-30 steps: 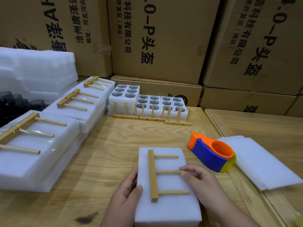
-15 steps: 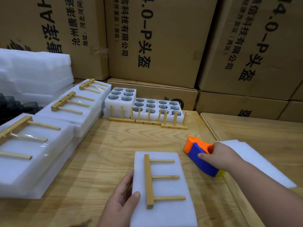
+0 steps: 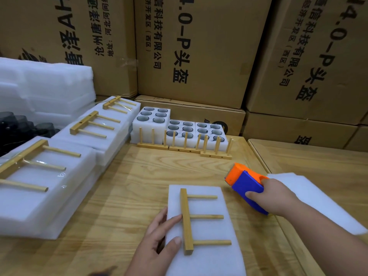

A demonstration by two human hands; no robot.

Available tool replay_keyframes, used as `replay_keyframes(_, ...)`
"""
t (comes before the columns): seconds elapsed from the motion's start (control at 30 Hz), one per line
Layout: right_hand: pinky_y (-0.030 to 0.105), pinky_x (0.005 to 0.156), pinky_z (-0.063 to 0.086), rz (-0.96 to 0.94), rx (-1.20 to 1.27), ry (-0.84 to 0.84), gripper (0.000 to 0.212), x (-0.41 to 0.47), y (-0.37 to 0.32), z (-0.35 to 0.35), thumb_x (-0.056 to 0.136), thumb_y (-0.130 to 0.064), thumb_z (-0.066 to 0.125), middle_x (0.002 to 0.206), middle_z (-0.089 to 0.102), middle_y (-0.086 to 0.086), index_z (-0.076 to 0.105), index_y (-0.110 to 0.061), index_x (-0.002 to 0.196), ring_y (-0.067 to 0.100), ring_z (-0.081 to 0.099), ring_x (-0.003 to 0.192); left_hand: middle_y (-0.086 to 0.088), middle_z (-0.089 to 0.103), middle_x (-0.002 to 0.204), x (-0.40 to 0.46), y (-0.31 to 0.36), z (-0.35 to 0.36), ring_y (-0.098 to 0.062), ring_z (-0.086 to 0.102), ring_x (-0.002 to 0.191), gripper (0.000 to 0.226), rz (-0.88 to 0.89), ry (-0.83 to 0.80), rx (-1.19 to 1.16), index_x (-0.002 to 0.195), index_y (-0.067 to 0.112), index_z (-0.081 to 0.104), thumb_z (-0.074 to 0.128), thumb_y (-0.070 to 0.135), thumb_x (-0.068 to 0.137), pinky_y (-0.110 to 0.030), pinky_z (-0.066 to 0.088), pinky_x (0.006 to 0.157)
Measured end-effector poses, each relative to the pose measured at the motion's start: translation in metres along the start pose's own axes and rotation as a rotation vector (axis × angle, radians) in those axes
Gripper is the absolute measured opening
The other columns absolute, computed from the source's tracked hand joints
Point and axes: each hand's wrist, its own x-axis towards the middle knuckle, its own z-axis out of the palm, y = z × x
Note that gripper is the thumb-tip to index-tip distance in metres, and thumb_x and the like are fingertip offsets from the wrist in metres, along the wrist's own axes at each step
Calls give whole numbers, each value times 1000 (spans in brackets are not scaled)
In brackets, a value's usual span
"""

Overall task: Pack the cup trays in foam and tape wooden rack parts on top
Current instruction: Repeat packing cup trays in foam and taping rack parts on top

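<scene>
Foam-wrapped packs (image 3: 45,186) with wooden rack parts already taped on top line the left of the frame, set aside as finished work, I judge; behind them at upper left sits a stack of spare foam sheets (image 3: 45,86); at upper centre, open cup trays (image 3: 179,128) stand with loose rack parts (image 3: 185,145) upright in front, apparently awaiting packing; at lower centre the current foam pack (image 3: 205,232) lies on the table (image 3: 127,196), a rack part (image 3: 188,222) flat on top, untaped; the left hand (image 3: 157,248) rests fingers against the pack's edge and thumb by the rack's bar, likely to stop it sliding; at right, the right hand (image 3: 276,198) grips the tape dispenser (image 3: 246,184), beside more foam sheets (image 3: 310,198).
</scene>
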Motion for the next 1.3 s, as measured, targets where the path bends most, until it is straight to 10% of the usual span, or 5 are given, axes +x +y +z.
replay_keyframes(0.23, 34, 66, 50, -111, 715, 22, 29, -49, -19, -24, 85, -43, 77, 76, 75, -1, 74, -15, 87, 26, 71, 76, 11, 45, 151, -3, 5, -3, 12, 44, 133, 32, 12, -17, -44, 115, 32, 76, 79, 19, 85, -5, 39, 99)
replay_keyframes(0.5, 40, 84, 58, -96, 1685, -221, 37, -106, -47, -27, 76, -36, 73, 115, 75, 13, 80, -12, 104, 22, 74, 93, 14, 54, 145, -13, 54, 3, -6, 48, 137, 72, 445, 69, 282, 131, 49, 57, 76, 63, 63, -28, 43, 107)
replay_keyframes(0.63, 51, 99, 53, -89, 1941, -446, 52, -130, -59, -16, 74, -35, 76, 129, 69, 17, 75, -10, 120, 34, 69, 115, 35, 38, 150, -12, 75, 18, 6, 41, 139, 96, 354, -77, 170, 136, 68, 38, 85, 69, 52, -22, 48, 99)
replay_keyframes(1.1, 46, 72, 62, -225, 1927, -705, 75, -150, -76, -6, 42, -16, 96, 98, 72, 32, 74, 9, 108, 38, 74, 80, 31, 40, 152, 0, 82, 15, -10, 58, 130, 122, 185, -207, 103, 140, 72, 23, 98, 62, 45, -34, 55, 92)
replay_keyframes(1.3, 30, 82, 59, -475, 1096, -381, 29, -140, -66, -18, 81, -23, 82, 107, 77, 5, 76, -19, 109, 20, 74, 98, 29, 44, 151, 4, 99, -6, -2, 48, 137, 108, 280, -122, 77, 141, 65, 33, 84, 81, 47, -36, 47, 98)
